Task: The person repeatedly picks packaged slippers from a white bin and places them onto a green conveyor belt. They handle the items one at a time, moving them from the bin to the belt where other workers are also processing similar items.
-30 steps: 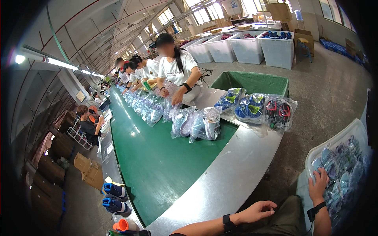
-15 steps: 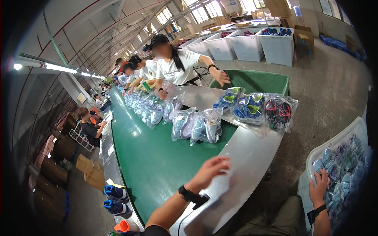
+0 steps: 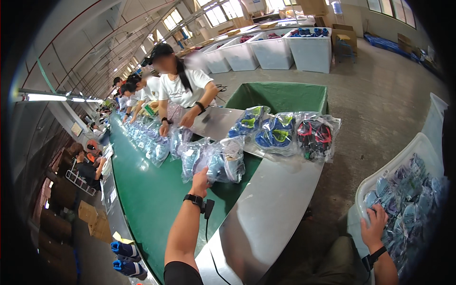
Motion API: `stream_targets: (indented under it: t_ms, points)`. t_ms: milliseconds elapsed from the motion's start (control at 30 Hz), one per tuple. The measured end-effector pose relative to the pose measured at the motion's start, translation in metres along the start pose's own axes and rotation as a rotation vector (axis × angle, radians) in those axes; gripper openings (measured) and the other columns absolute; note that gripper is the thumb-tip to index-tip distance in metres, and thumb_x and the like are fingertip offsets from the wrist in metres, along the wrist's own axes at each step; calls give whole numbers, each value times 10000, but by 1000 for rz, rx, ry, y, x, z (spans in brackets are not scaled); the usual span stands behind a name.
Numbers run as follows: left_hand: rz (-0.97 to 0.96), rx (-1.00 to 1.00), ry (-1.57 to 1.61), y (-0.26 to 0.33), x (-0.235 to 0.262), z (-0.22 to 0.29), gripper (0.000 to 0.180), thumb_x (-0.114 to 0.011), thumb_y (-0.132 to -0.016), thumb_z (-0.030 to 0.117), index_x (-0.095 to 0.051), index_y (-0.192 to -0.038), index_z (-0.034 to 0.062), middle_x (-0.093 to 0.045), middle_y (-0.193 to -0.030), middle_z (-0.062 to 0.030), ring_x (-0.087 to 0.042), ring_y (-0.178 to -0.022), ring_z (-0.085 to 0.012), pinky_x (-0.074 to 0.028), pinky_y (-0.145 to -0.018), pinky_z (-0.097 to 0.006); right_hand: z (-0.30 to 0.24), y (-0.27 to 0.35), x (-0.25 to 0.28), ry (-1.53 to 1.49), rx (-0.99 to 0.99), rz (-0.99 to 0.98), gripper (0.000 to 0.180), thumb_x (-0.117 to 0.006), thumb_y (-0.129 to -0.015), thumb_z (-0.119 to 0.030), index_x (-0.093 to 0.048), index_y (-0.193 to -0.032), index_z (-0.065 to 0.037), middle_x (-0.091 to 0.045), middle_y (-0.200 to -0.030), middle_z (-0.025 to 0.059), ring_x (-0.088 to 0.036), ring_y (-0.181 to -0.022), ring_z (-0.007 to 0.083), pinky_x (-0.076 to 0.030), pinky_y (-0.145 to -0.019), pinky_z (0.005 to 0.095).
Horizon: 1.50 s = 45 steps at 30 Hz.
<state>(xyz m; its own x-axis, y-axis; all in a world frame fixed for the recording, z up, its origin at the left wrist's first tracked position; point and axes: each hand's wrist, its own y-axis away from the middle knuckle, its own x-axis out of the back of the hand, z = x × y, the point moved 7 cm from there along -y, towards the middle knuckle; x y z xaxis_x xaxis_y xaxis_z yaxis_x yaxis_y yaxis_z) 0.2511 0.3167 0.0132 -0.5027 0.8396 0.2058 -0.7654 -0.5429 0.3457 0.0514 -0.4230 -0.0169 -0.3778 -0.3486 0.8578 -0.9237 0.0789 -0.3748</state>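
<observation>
My left hand [image 3: 200,183] reaches over the green belt [image 3: 149,204]. Its fingers are closed against the near side of clear-bagged pale blue and lilac shoes [image 3: 216,161]; the bags partly hide the fingertips. At the right, my right hand [image 3: 375,223] rests at the rim of a white bin [image 3: 357,202], fingers apart and touching the bagged light blue shoes [image 3: 403,209] heaped inside. More bagged pairs sit on the metal ledge [image 3: 280,190] beyond: blue-and-lime shoes [image 3: 276,135] and black-and-red shoes [image 3: 315,137].
Across the belt a co-worker [image 3: 183,90] handles bagged shoes beside a green bin [image 3: 285,95]. Farther bags [image 3: 147,140] line the belt. Blue shoes [image 3: 127,259] stand at the left edge. Behind are white bins [image 3: 308,52] and a stool [image 3: 345,45].
My left hand has moved forward and left from above the metal ledge to the bagged shoes. My right hand stays at the bin. The co-worker's raised arm has come down toward the bags.
</observation>
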Motion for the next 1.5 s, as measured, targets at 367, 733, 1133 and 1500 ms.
stream_targets:
  t_ms: [367, 733, 1133, 1500]
  points:
    - [-133, -237, -188, -5, -54, -3, 616, -627, -993, 257, -499, -1564, 65, -656, -1101, -66, -608, -884, -186, -502, -705, -390, -4, -2, 7, 10, 44, 48, 406, -770, -801, -228, -664, -1155, -60, -576, -1309, 160, -497, -1365, 403, -328, -1152, 562]
    - [-184, -428, 125, 131, -7, -34, 559, -817, -855, 27, -576, -1359, 49, -684, -1061, -48, -685, -929, -179, -558, -816, -314, 0, -1, 11, -34, 31, 83, 383, -784, -805, -220, -680, -1138, -64, -595, -1291, 150, -522, -1349, 381, -344, -1133, 527]
    - [-418, -289, -128, 247, 16, -41, 550, -598, -1042, 160, -468, -1572, 80, -547, -1496, -185, -682, -1199, -278, -645, -894, -466, 8, 5, 1, -15, 22, 67, 383, -797, -870, -263, -723, -1194, -72, -617, -1331, 112, -535, -1368, 326, -346, -1140, 496]
    - [-354, -196, 219, 292, -60, -52, 989, -784, -968, 105, -149, -1727, 109, -491, -1550, -170, -611, -1275, -276, -586, -990, -458, -55, 2, 41, -143, 27, -22, 492, -818, -828, -264, -698, -1270, -86, -616, -1364, 144, -551, -1358, 362, -397, -1112, 530]
